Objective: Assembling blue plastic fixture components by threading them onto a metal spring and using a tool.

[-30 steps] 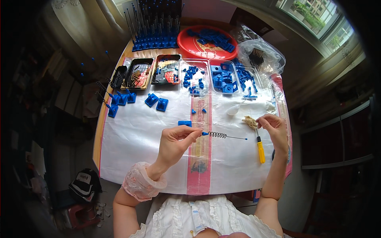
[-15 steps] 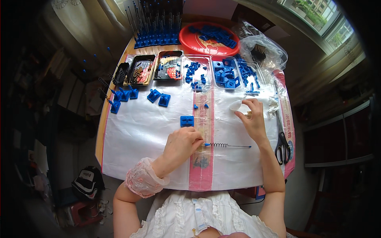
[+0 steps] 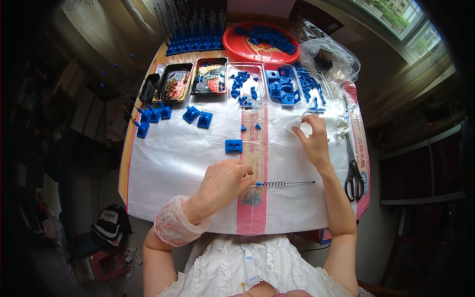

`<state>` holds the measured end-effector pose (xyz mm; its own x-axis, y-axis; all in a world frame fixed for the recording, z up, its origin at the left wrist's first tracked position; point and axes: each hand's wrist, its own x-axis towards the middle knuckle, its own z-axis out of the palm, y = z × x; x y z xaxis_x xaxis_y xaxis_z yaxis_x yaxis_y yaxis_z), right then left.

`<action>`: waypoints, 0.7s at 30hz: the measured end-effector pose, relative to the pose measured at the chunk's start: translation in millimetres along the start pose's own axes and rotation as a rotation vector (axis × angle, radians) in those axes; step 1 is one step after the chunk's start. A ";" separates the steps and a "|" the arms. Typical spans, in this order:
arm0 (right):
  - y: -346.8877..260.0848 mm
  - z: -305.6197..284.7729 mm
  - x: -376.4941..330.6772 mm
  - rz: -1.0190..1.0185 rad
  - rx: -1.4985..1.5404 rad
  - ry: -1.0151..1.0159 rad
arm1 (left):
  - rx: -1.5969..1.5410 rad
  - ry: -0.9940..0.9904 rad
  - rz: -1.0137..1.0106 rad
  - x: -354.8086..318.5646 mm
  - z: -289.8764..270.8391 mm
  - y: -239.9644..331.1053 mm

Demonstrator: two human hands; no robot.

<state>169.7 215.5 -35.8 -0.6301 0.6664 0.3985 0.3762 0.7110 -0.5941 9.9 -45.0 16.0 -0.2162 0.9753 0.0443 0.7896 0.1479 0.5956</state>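
Spring-wound metal rod [image 3: 284,183] lies on the desk [image 3: 173,158], its blue-tipped end pinched by the left hand [image 3: 225,183], whose fingers hide the tip. Beyond the rod, the right hand [image 3: 311,138] presses a small white scrap [image 3: 295,123], fingers curled; whether it grips is unclear.

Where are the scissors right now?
In the head view the black-handled scissors lie flat at the table's right edge, on the red border strip, just right of the right hand and forearm.
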 end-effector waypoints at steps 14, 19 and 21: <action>-23.8 -34.9 -17.0 0.163 0.895 -0.204 | -0.059 0.249 -0.159 18.5 -8.5 -69.0; -21.0 -33.2 -22.0 0.143 1.166 -0.242 | -0.184 0.246 -0.165 26.8 1.8 -74.6; -21.9 -34.4 -22.6 0.172 1.276 -0.277 | -0.211 0.266 -0.152 26.9 3.4 -77.1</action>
<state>199.1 192.6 -7.7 -0.8136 0.5506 0.1870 -0.3401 -0.1898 -0.9210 -54.9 -29.5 -31.4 -0.4856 0.8639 0.1335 0.6072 0.2235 0.7625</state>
